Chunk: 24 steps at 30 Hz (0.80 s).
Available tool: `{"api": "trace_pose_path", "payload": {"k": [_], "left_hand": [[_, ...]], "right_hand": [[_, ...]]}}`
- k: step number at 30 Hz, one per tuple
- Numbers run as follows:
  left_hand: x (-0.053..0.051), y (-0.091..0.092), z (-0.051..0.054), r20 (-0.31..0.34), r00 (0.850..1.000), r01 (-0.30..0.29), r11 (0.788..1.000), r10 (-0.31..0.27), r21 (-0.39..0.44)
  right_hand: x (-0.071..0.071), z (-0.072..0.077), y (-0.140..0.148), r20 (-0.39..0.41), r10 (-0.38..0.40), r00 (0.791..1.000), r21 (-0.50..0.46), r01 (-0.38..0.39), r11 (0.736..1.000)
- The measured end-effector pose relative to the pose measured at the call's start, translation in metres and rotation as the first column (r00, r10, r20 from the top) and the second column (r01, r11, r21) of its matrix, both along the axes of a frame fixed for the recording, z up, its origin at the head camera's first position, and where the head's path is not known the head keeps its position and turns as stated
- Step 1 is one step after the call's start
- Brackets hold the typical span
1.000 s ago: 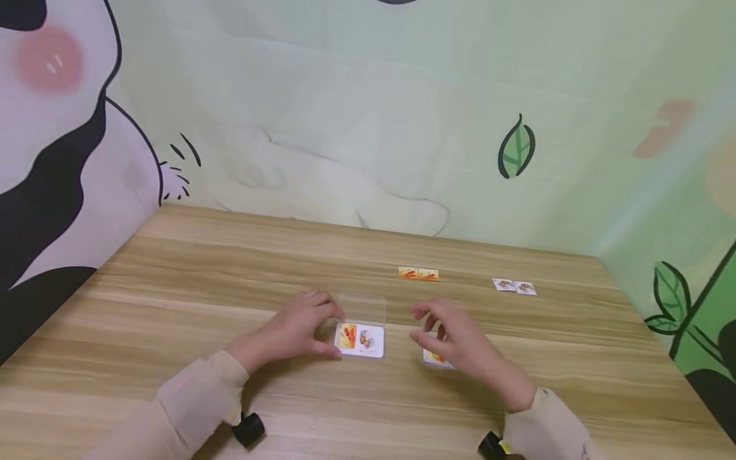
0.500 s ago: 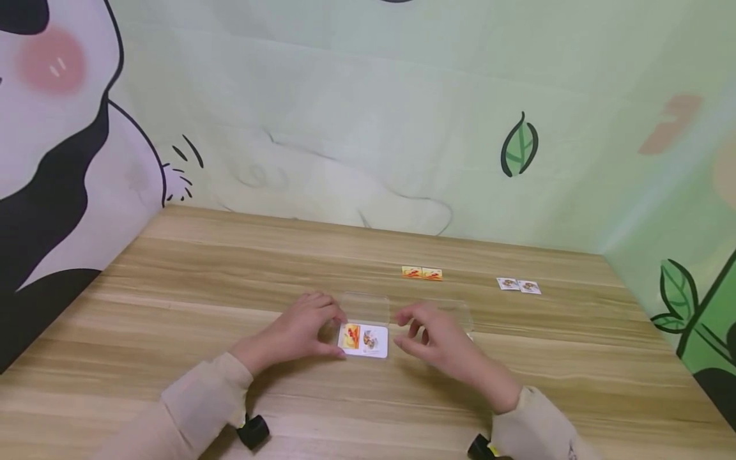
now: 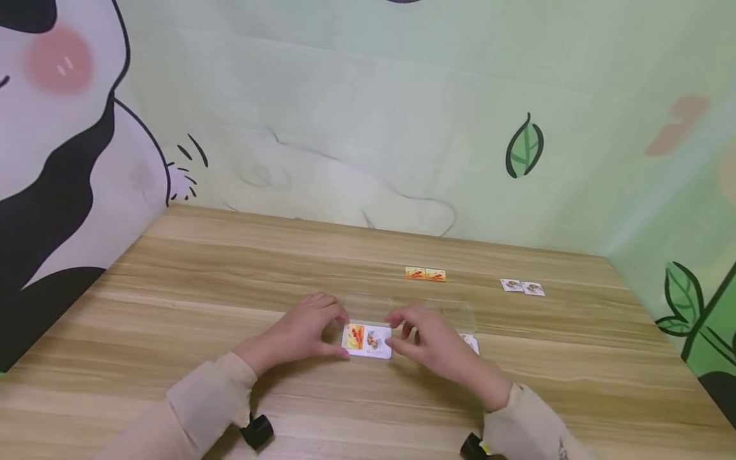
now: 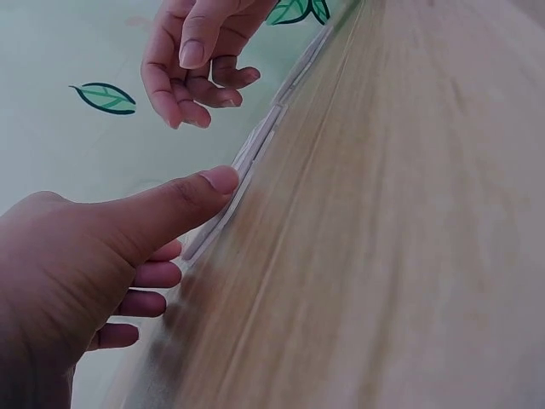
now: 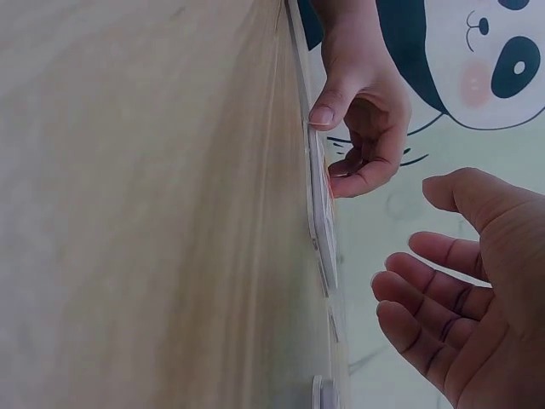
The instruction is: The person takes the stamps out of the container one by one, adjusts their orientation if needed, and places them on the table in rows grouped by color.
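Note:
A small clear plastic case [image 3: 368, 352] lies on the table with its lid folded open to the back. In it, side by side, are an orange-yellow picture card [image 3: 354, 337] and a white picture card [image 3: 374, 341]. My left hand [image 3: 301, 329] holds the case's left end between thumb and fingers; the left wrist view shows the thumb [image 4: 183, 200] on its near edge. My right hand [image 3: 434, 338], fingers loosely bent, hovers at the case's right end, holding nothing. A second clear case [image 3: 471, 342], lid also open, is partly hidden behind my right hand.
Two orange-yellow cards [image 3: 425, 274] lie side by side farther back on the wooden table [image 3: 241, 255]. Two white cards [image 3: 522, 287] lie to their right. A printed cloth wall [image 3: 345, 128] stands behind the table.
My right hand has moved left, from over the second case to the right end of the first. My left hand has kept its hold. The view has shifted slightly.

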State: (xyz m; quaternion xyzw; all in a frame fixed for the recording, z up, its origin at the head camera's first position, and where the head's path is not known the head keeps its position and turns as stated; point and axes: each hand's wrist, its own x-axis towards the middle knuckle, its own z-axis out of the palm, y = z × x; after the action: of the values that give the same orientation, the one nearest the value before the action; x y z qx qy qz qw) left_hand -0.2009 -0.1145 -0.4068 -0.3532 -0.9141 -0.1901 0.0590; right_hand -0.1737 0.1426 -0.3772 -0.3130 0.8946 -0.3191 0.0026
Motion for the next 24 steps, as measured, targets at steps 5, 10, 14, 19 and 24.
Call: {"api": "trace_pose_path", "payload": {"k": [5,10,14,19,24], "left_hand": [[0.001,0.0,0.0,-0.007,1.0,-0.001,1.0,0.001,0.002],[0.0,0.001,0.0,-0.002,1.0,-0.006,1.0,0.006,0.0],[-0.001,0.002,0.0,-0.01,1.0,-0.006,1.0,0.006,-0.007],[-0.001,0.002,0.0,-0.016,1.0,-0.005,1.0,0.005,-0.014],[0.0,0.001,0.0,-0.02,1.0,-0.004,1.0,0.004,-0.011]], "right_hand": [[-0.001,0.001,-0.004,-0.01,-0.004,1.0,0.022,0.005,1.0],[-0.003,0.002,-0.008,-0.019,0.0,1.0,0.047,0.001,0.999],[-0.005,0.001,-0.011,-0.019,0.013,1.0,0.066,-0.012,0.998],[-0.008,0.003,-0.018,0.004,0.025,1.0,0.098,-0.025,0.995],[-0.013,0.004,-0.027,-0.002,0.049,0.999,0.113,-0.048,0.992]]}}
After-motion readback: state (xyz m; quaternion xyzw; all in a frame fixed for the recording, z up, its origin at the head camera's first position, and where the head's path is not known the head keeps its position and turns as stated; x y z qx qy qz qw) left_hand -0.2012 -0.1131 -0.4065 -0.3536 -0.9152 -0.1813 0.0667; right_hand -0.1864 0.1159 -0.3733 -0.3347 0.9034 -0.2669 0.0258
